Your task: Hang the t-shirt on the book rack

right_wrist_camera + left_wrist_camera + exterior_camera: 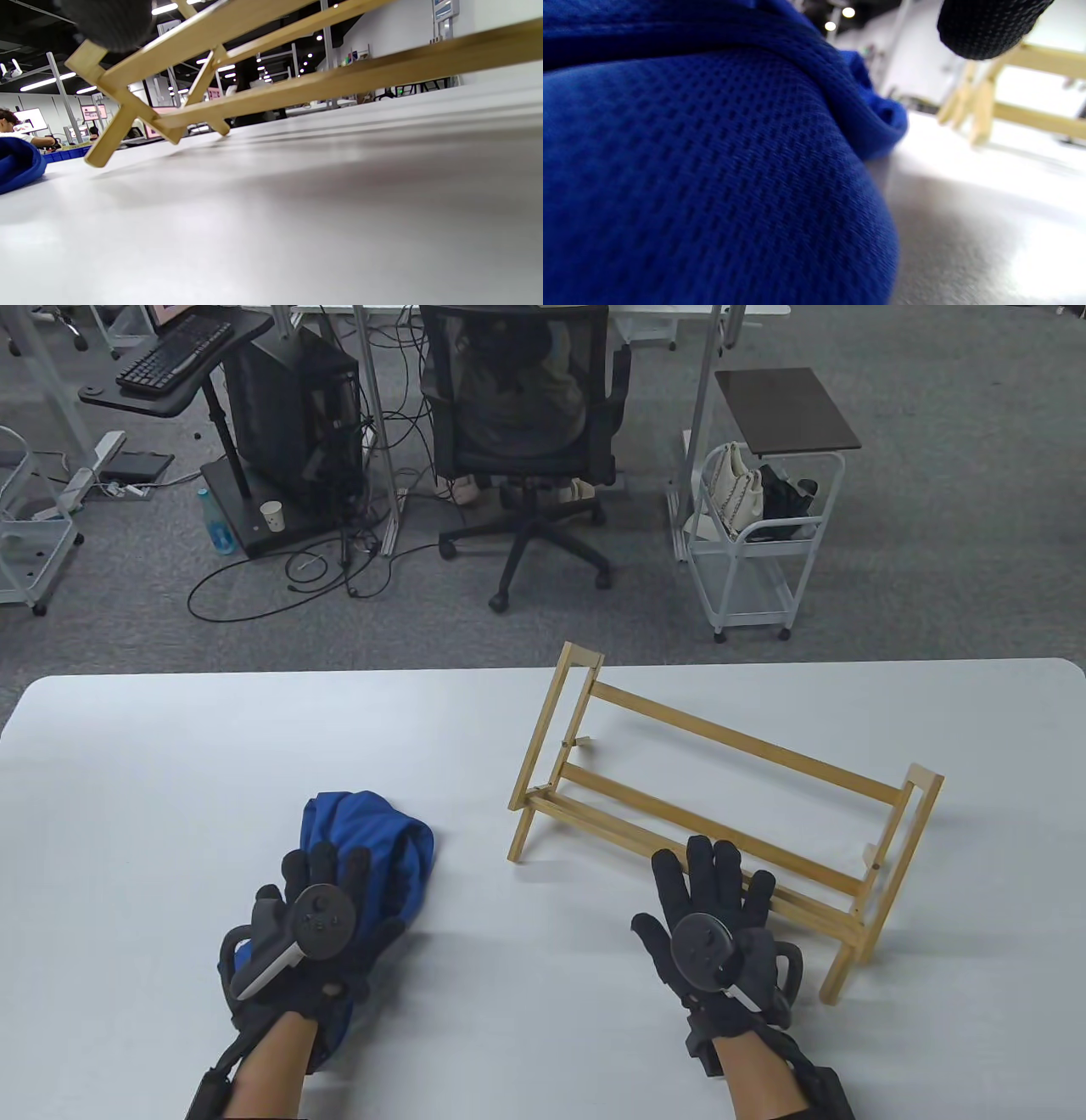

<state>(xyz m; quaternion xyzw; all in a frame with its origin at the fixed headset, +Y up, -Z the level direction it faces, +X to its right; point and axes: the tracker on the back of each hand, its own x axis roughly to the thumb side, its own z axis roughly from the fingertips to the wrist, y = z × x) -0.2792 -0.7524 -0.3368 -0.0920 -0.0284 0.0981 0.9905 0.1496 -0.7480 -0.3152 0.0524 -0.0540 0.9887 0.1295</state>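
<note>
Blue t-shirt (373, 848) bunched on white table (170, 780), left of wooden book rack (721, 806). Left hand (310, 933) flat on the cloth, fingers straight. Right hand (717, 929) spread over rack's near rail, perhaps touching.

Both hands wore black knit sensor gloves, kind of a mesh weave you could see up close on the fingertip (988, 25) at 1 o'clock in the left wrist view. The left hand (310, 937) had a dark grey round tracker strapped on its back, with small buttons on the face and a light grey handle sticking out toward 8 o'clock. The right hand (717, 929) had the same puck-style tracker plus a dark loop ring off at 3 o'clock. Black straps and a boxy black unit sat around each wrist, no sleeves over the forearms.
</note>
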